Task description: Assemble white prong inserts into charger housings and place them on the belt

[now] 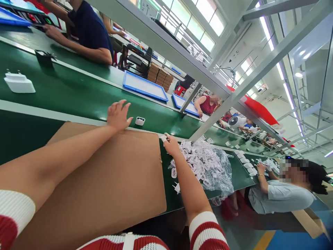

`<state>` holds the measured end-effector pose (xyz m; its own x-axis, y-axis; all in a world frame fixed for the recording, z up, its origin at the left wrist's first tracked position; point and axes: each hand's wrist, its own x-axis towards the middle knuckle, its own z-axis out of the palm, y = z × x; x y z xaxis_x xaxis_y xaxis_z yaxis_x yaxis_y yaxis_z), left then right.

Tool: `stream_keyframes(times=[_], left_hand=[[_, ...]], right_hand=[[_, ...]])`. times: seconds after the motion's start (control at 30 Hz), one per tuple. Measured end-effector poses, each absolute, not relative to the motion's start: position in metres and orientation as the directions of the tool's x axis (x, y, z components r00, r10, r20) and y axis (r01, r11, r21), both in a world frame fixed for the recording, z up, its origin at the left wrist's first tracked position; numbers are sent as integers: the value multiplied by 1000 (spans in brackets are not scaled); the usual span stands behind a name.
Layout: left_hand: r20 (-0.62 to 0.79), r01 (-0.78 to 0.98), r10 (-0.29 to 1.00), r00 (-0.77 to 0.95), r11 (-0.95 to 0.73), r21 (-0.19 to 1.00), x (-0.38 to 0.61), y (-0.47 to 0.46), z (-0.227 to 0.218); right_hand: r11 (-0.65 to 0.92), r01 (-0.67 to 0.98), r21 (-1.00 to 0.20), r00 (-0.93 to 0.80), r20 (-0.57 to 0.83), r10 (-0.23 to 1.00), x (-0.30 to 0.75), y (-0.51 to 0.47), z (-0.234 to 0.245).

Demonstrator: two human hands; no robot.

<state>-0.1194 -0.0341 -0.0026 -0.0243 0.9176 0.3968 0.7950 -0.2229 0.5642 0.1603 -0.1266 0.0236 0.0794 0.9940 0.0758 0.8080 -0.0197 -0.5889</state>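
Observation:
My left hand [118,115] reaches over the green conveyor belt [85,86] with its fingers spread and nothing in them. Just right of its fingertips, apart from them, a white charger housing [139,121] stands on the belt, its open end facing me. My right hand [172,146] pinches a small white plastic part [164,138] near the belt's edge; fingers cover some of it. Beside that wrist a heap of white plastic parts [199,159] spills from a clear plastic bag [225,170]. A white plug piece with pins [177,188] lies by my right forearm.
A flat cardboard sheet [111,184] covers the bench before me. A white charger [19,82] with pins sits far left on the belt. Blue-rimmed trays [145,91] line the far side. A grey metal post [215,118] rises beyond the heap. Co-workers sit across and at right.

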Motion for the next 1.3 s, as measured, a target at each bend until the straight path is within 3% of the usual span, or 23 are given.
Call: stream_keyframes(times=[0.1, 0.2, 0.27, 0.4, 0.5, 0.6, 0.67, 0.7, 0.77, 0.93, 1.07, 1.2, 1.3], left_hand=[[256, 786, 966, 50, -196, 586, -100, -17, -1], [170, 781, 984, 56, -149, 606, -87, -9, 1], [175, 774, 982, 68, -163, 611, -81, -17, 1], [218, 727, 957, 190, -286, 624, -78, -72, -7], [230, 658, 927, 296, -372, 654, -84, -128, -19], [198, 627, 927, 317, -362, 690, -93, -173, -32], [187, 608, 931, 314, -349, 713, -98, -190, -39], [189, 592, 933, 306, -343, 730, -99, -195, -42], [198, 550, 936, 292, -333, 766, -99, -199, -46], [178, 504, 943, 280, -303, 809, -100, -196, -50], [245, 452, 909, 336, -384, 805, -109, -194, -52], [154, 289, 763, 628, -413, 864, -115, -195, -46], [70, 326, 827, 559, -296, 898, -111, -197, -40]], right_hand=[[-1, 703, -712, 42, 40, 998, 146, -151, 17], [-17, 380, -925, 4, -17, 1000, 142, -179, 15], [-20, 183, -983, -48, -29, 998, 145, -197, 16], [2, 249, -968, -142, -35, 989, 153, -226, 16], [135, 528, -838, -132, 77, 988, 152, -243, 7], [282, 829, -484, -246, 136, 960, 144, -257, -5], [337, 887, -315, -326, 87, 941, 139, -262, -11], [349, 889, -298, -344, 71, 936, 137, -262, -12], [347, 864, -366, -340, 86, 937, 135, -258, -11], [306, 647, -699, -143, 283, 949, 125, -235, 9], [114, 344, -932, 29, 132, 991, 109, -226, 14], [-29, 189, -982, 74, -16, 997, 102, -227, 10], [-34, 205, -978, 83, -17, 996, 102, -228, 11]])
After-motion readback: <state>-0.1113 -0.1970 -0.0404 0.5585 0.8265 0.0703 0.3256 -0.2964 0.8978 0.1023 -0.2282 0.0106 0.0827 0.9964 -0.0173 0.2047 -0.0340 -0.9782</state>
